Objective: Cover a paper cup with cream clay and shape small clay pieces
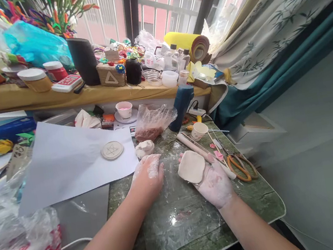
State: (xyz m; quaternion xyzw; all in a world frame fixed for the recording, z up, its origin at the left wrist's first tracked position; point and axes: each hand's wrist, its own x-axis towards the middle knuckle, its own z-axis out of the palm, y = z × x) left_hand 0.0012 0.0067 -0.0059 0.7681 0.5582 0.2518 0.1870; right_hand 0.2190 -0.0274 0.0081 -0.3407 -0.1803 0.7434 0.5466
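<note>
My right hand point(216, 184) is palm up, dusted with white powder. A flat, square-ish slab of pale clay point(191, 167) with rounded corners rests across its fingers. My left hand point(148, 172) is back up with fingers curled and white powder over the knuckles; whatever is under them is hidden. Just beyond it sits a lump of white clay point(145, 148). Under both hands lies a clear plastic sheet point(179, 210) smeared with powder. A round clay disc point(112, 150) marked with a star lies on white paper point(74, 159) to the left.
A rolling pin point(196, 147), a paper cup point(199, 130) and orange-handled scissors point(240, 168) lie on the right. Behind are a bag of reddish-brown material point(151, 127) and a dark blue cylinder point(181, 106). Crumpled plastic point(21, 242) fills the left front. A crowded sill point(87, 95) runs behind.
</note>
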